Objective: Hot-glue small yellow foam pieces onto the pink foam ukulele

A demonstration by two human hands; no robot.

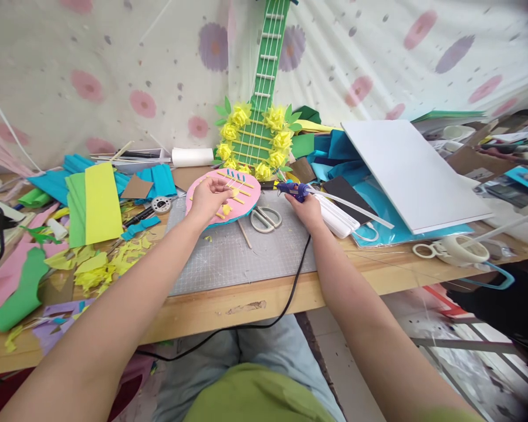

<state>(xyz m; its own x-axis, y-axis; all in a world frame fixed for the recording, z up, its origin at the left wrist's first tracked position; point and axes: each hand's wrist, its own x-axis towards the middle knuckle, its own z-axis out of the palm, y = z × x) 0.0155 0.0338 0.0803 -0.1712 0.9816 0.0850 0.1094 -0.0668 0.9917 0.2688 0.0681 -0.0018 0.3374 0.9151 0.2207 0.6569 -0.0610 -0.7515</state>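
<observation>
My left hand is over a pink oval paper board with a blue edge, its fingers pinched at a small yellow paper piece. Yellow strips, thin strings and small blue pegs cross the board, and a second yellow piece lies on it. My right hand grips a purple hot glue gun, its nozzle pointing left toward the board. A long whitish glue stick sticks out behind the gun, and its black cord drops over the table edge.
A green paper guitar with yellow flowers leans against the back curtain. Scissors and a thin stick lie on the grey cutting mat. Coloured paper and yellow scraps cover the left; a white board and tape dispenser occupy the right.
</observation>
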